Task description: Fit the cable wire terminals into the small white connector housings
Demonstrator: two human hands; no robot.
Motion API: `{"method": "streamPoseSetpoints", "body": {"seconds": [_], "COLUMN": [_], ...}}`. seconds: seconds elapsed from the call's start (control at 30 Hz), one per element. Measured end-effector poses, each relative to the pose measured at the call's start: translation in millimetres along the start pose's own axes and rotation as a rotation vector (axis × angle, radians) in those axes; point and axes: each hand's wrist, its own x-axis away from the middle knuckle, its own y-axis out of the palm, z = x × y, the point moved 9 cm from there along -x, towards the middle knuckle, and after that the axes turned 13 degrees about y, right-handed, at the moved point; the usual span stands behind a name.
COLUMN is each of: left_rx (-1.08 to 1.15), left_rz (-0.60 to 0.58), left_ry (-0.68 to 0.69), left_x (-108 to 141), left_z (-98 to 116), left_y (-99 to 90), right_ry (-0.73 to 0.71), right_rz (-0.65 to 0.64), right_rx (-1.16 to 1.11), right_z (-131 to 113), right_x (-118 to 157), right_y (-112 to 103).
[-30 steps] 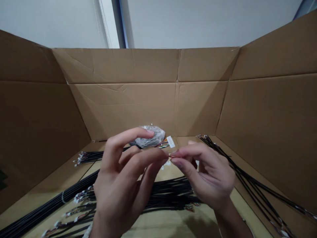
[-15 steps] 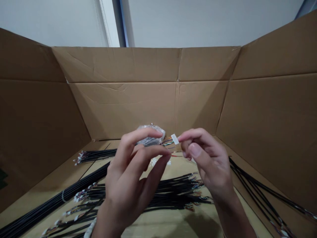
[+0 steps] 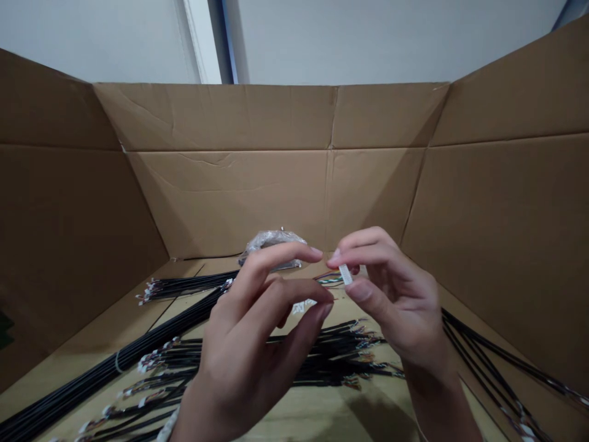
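A small white connector [image 3: 345, 275] sits between the thumb and fingers of my right hand [image 3: 400, 301], which is closed on it. Thin coloured wires [image 3: 329, 280], green-and-white and orange among them, run into its left side. Just below and to the left, my left hand [image 3: 257, 331] pinches thumb against finger, and a thin wire end [image 3: 335, 299] pokes out of the pinch. Its index finger is stretched out above the wires. Most of the cable is hidden behind my left hand.
Black cables with frayed coloured ends [image 3: 340, 356] lie beneath my hands. A tied black cable bundle [image 3: 151, 344] runs along the left, and more cables [image 3: 488, 362] lie at right. Behind are a clear plastic bag [image 3: 262, 242], loose white connectors [image 3: 301, 306] and cardboard walls [image 3: 230, 178].
Both hands have shifted slightly right. My right fingers have closed around the white connector, now more upright, and my left pinch has come nearer to it.
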Motion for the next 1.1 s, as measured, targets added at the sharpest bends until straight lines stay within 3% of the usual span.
{"method": "streamPoseSetpoints", "body": {"seconds": [0.3, 0.73, 1.1], "left_rx": [-0.182, -0.352, -0.355], "left_rz": [0.002, -0.101, -0.097], "left_ry": [-0.001, 0.101, 0.129], "left_x": [-7.6, 3.3, 10.3], "left_z": [10.6, 21.6, 23.8], "left_y": [-4.8, -7.7, -8.1], "right_ry": [0.083, 0.017, -0.027], "right_rz": [-0.064, -0.120, -0.131], "right_rx": [-0.035, 0.002, 0.043], "right_z": [9.9, 9.9, 7.5], "right_x": [-2.2, 0.6, 0.5], "right_y": [9.1, 15.9, 15.0]}}
